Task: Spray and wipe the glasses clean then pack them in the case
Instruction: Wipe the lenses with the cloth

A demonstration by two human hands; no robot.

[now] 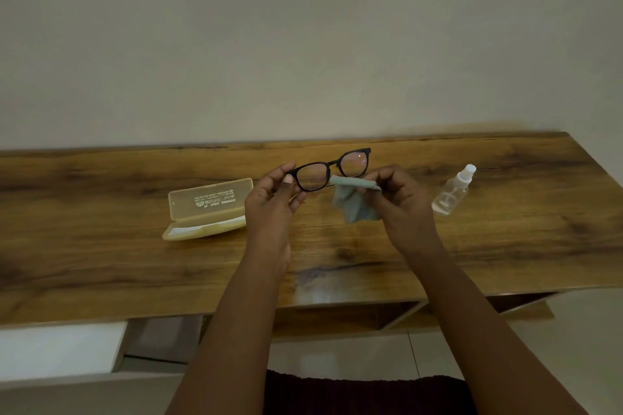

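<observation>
Both lenses of glasses (332, 169) wall-facing, crosswise

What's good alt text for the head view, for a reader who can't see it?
Over a wooden table, the left hand pinches black-framed glasses by one end while the right hand holds a grey cloth near the lenses. An open yellow case lies to the left; a clear spray bottle lies to the right.

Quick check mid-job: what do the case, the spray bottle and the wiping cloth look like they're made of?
Glasses case: looks like translucent yellowish plastic, smooth; light passes through the open lid.
Spray bottle: clear plastic or glass, hard to tell; the table shows through it, and its cap is white.
Cloth: soft grey-green fabric, probably microfibre; it hangs limp and creased from the right hand.
</observation>
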